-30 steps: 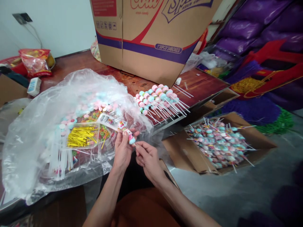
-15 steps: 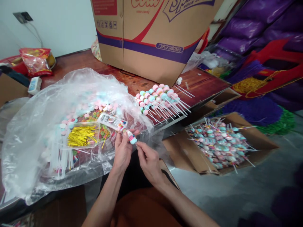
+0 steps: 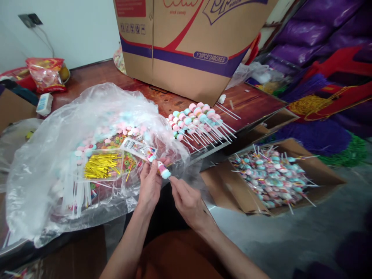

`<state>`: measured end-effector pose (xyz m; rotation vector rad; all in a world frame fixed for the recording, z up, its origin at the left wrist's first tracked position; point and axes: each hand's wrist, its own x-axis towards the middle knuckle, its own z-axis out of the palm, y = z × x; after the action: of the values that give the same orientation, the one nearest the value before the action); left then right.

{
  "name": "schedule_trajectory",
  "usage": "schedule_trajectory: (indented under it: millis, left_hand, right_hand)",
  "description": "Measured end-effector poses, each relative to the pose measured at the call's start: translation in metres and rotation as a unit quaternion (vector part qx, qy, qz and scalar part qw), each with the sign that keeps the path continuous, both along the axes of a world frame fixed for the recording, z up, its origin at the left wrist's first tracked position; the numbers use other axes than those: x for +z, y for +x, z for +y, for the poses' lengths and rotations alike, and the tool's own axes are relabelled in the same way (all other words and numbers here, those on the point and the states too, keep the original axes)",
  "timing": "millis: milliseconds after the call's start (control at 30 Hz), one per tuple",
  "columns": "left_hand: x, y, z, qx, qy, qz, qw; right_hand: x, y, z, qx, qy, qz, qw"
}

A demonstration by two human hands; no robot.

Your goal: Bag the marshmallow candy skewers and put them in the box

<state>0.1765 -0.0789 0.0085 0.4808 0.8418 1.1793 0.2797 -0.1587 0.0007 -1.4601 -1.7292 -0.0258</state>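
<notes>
While a tall printed carton [image 3: 186, 46] fills the far side of the wooden table [image 3: 250, 102], a big clear plastic bag [image 3: 52, 155] of loose candy spreads at near left, and an open box of wrapped lollipops [image 3: 273, 180] sits on the floor at right. Bare lollipops [image 3: 197, 122] lie fanned mid-table. Near centre, the left hand [image 3: 149, 186] pinches a pink-and-blue candy [image 3: 163, 170]; the right hand [image 3: 187, 201] is closed on its stick. The candy seems to be going into a wrapper; next comes a steady, fine pinch.
</notes>
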Motion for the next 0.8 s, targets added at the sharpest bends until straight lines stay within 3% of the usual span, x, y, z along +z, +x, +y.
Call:
schedule_trajectory:
  millis: [200, 533, 667, 800]
  left_hand:
    - [-0.002, 0.001, -0.002, 0.004, 0.001, -0.012, 1.0]
    - [-0.003, -0.001, -0.002, -0.032, 0.01, 0.006, 0.999]
    - [-0.004, -0.002, -0.001, -0.014, 0.016, 0.005, 1.0]
    - [-0.004, 0.002, -0.005, 0.009, 0.015, -0.001, 1.0]
  right_hand:
    - [-0.006, -0.007, 0.001, -0.014, 0.005, -0.031, 0.999]
    - [-0.003, -0.013, 0.011, 0.024, -0.051, 0.191, 0.98]
    - [0.007, -0.015, 0.007, 0.036, -0.11, 0.284, 0.952]
    - [0.004, -0.019, 0.002, 0.021, -0.1, 0.308, 0.946]
